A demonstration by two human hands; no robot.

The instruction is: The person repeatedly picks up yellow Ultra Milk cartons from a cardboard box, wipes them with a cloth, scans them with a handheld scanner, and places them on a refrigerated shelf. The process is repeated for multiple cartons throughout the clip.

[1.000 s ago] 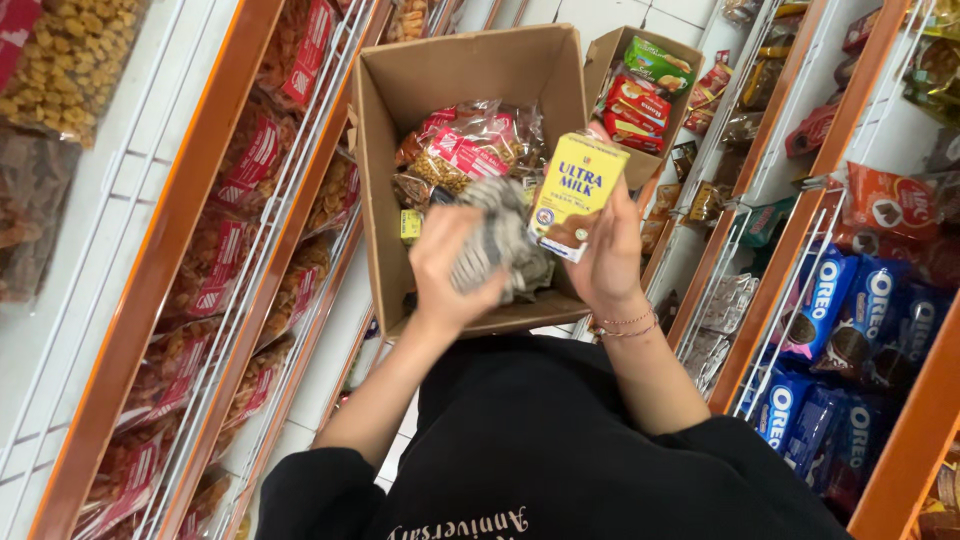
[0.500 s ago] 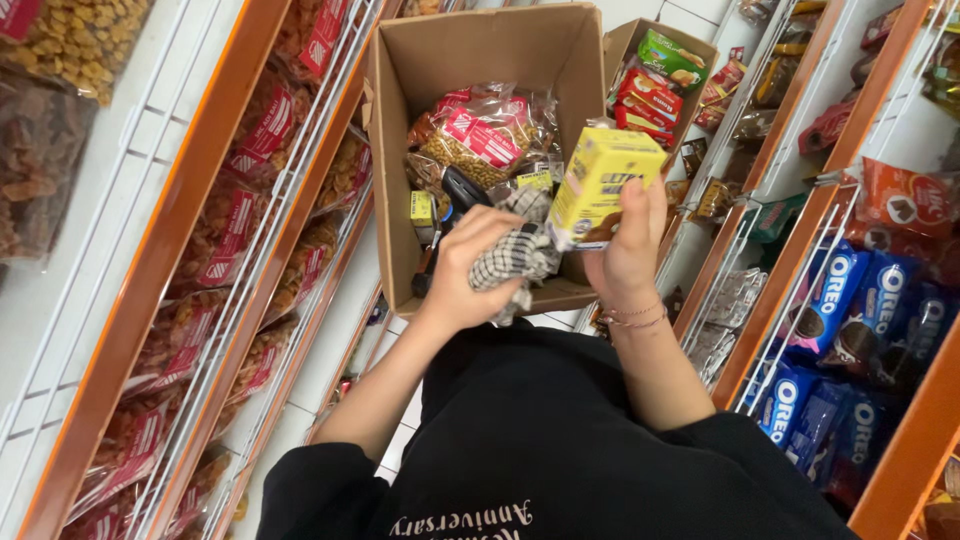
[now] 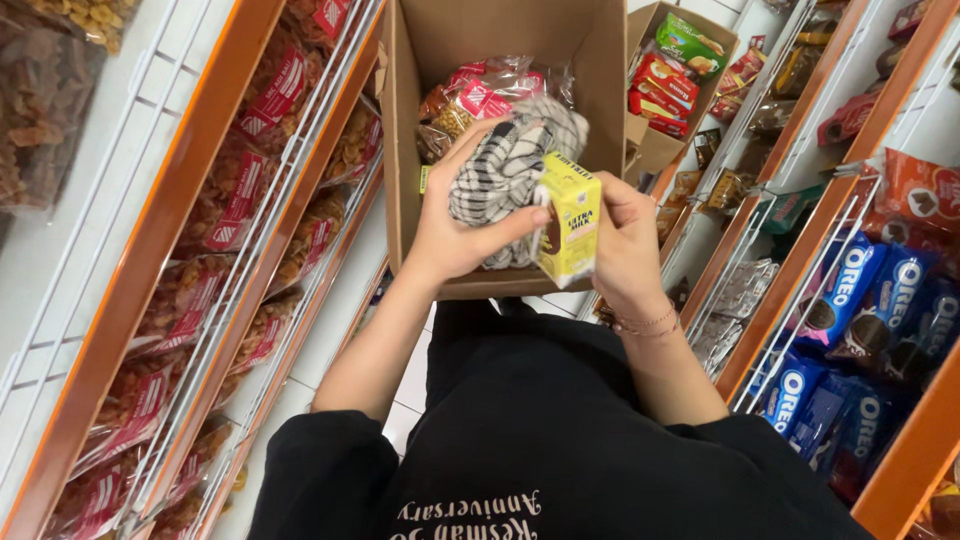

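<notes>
Left hand (image 3: 455,225) curled around a striped black-and-white cloth (image 3: 505,170), right hand (image 3: 620,240) gripping a yellow drink carton (image 3: 570,217), cloth touching carton, above an open cardboard box (image 3: 410,120) of snack packets (image 3: 480,95)

— What is carried by the left shelf (image 3: 150,250)?
— Clear bags of snacks with red labels (image 3: 262,100) are hung along its white wire rails, row after row.

— And the right shelf (image 3: 800,260)?
— Blue biscuit packs (image 3: 860,300) are stacked behind a wire rail, with red packets (image 3: 925,190) set above them.

— What is seen on the white tiled floor (image 3: 350,300)?
— A small open carton (image 3: 650,150) of mixed snack packets is seen low between the 2 shelves; its base is hidden.
</notes>
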